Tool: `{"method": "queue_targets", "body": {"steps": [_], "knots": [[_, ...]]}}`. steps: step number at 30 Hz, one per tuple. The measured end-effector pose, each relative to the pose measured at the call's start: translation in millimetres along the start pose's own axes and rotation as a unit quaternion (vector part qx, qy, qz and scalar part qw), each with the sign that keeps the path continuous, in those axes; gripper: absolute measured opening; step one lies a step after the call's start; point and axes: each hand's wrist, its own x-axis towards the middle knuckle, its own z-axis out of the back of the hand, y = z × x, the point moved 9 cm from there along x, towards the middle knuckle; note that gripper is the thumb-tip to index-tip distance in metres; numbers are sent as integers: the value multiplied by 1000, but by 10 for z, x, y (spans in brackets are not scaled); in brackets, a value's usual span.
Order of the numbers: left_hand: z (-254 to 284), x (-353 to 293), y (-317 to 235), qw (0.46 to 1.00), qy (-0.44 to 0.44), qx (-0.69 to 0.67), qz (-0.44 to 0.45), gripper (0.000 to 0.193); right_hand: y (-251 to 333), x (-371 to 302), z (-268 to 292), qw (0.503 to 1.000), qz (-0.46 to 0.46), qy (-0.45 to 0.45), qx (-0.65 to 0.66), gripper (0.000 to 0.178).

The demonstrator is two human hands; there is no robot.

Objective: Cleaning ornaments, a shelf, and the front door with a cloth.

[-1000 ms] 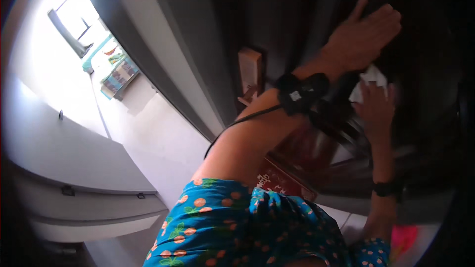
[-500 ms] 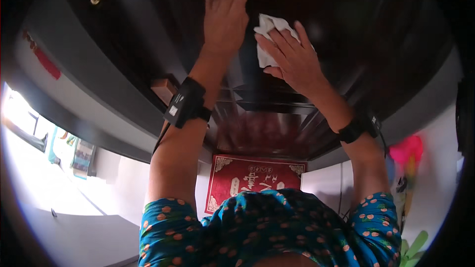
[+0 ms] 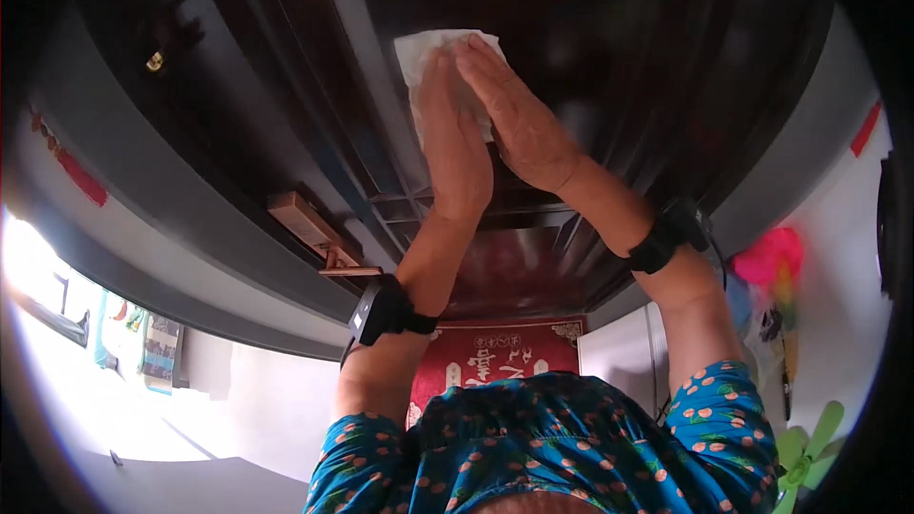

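Observation:
A white cloth (image 3: 413, 49) lies flat against the dark, glossy door (image 3: 609, 29), with its upper edge showing above my fingers. Over its right part my right hand (image 3: 533, 138) presses, fingers close together and keeping the cloth against the panel. My left hand (image 3: 457, 157) rests on the middle of the cloth, open, with its fingers stretched out. The two hands almost touch at the fingertips. Part of the cloth is hidden under them. A black strap with a small box sits around each forearm.
A pinkish-brown wooden block (image 3: 309, 228) juts out left of my left forearm. Farther left are a brass fitting (image 3: 155, 62) and a red tassel (image 3: 81, 179). Below lies a red patterned mat (image 3: 447, 362). A bright pink object (image 3: 769, 257) and a green bladed object (image 3: 804, 469) are at the right.
My right hand has moved left with the white cloth. My left hand has come down from above onto the cloth beside it. The view has shifted a little.

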Motion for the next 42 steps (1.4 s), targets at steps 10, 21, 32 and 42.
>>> {"method": "queue_targets", "body": {"steps": [10,21,32,42], "knots": [[-467,-93,153,974,33,223,17,88,-448,-264,944,955,-52,-115,-267,77],[198,-416,1114,893,47,445,54,62,-668,-225,1012,908,4,-176,-381,70],[839,496,724,930,-67,360,-43,56,-752,-286,1058,912,-13,-162,-376,67],[974,2265,136,882,-145,384,-232,47,-743,-328,1101,910,-31,-148,-386,66]]}}
